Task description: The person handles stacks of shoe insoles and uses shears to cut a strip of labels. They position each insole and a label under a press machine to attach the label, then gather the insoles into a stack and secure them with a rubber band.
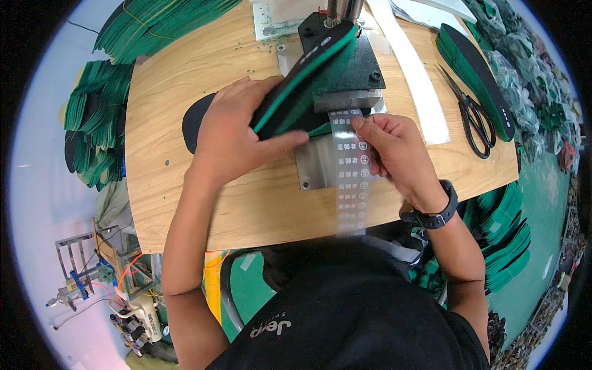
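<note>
My left hand is wrapped round a black insole with a green edge, its thumb across the near side. The insole's far end is raised beside the press head. Another black rounded end shows left of that hand; whether it is a second insole is hidden. My right hand pinches a clear film strip with rows of white print, between thumb and fingers. From under the metal block of the black press, the strip hangs down past the table's front edge.
Black-handled scissors and a stack of insoles lie at the right, near a long white strip. More insole bundles stand off the table's left side. Bagged goods line the far right.
</note>
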Demonstrator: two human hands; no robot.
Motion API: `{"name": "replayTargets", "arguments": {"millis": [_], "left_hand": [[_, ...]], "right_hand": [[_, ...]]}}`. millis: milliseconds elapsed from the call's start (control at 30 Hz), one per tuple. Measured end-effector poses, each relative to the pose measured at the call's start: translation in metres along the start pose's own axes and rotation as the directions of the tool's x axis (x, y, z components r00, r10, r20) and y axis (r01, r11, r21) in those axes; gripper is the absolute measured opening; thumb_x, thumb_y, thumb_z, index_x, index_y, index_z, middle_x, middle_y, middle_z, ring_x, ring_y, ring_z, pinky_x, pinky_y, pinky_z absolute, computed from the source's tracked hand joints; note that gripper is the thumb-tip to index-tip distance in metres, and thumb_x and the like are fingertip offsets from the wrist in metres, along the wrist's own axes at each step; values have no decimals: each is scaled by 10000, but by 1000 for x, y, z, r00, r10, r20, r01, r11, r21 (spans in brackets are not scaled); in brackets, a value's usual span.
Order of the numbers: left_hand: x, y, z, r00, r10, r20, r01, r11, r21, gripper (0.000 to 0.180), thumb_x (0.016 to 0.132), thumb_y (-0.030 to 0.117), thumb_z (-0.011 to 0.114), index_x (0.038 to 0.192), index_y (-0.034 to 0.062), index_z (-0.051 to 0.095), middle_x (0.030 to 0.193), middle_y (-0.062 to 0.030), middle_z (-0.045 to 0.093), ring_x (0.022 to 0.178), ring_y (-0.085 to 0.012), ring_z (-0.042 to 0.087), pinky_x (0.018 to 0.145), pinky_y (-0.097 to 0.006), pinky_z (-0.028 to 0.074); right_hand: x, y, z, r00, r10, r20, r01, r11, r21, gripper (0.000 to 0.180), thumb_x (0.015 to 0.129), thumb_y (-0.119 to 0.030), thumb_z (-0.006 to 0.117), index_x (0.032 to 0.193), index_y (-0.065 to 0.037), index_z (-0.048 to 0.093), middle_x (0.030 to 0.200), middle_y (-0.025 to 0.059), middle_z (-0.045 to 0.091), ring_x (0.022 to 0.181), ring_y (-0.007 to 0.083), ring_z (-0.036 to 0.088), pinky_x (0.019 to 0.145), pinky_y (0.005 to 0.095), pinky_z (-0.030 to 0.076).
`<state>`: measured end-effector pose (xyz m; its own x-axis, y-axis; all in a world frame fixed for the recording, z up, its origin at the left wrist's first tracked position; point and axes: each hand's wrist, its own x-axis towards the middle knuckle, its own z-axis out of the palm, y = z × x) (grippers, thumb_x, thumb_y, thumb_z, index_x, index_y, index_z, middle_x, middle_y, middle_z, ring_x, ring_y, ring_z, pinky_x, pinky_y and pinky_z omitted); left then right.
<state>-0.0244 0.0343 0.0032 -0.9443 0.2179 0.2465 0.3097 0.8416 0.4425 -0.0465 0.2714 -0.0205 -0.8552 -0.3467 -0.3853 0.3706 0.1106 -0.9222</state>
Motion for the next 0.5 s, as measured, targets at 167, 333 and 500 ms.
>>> {"name": "replayTargets", "arguments": {"millis": [167,333,500], "left_hand": [[1,-7,8,995,91,-41,-88,993,74,700,624,357,796,1195,24,564,1122,-206,591,1129,-363,512,989,-408,387],[-3,-9,2,997,20,-81,-23,999,-37,592,667,302,752,1177,48,588,1071,-205,614,1045,-379,550,940,-407,428],[0,-3,-7,911,-412,15,388,844,-370,296,766,181,633,1008,13,663,817,-122,664,752,-206,602,756,-305,481]], "right_hand": [[-3,5,0,999,-47,26,43,991,123,281,918,-248,581,720,-48,593,572,-9,543,439,44,458,404,184,329],[-18,14,-5,992,-108,-65,117,979,166,229,916,-210,581,767,-37,594,619,-5,558,473,43,467,435,173,340],[-41,15,-13,981,-95,-169,139,952,272,222,924,-194,565,772,-34,590,633,-2,567,470,49,472,431,172,340]]}}
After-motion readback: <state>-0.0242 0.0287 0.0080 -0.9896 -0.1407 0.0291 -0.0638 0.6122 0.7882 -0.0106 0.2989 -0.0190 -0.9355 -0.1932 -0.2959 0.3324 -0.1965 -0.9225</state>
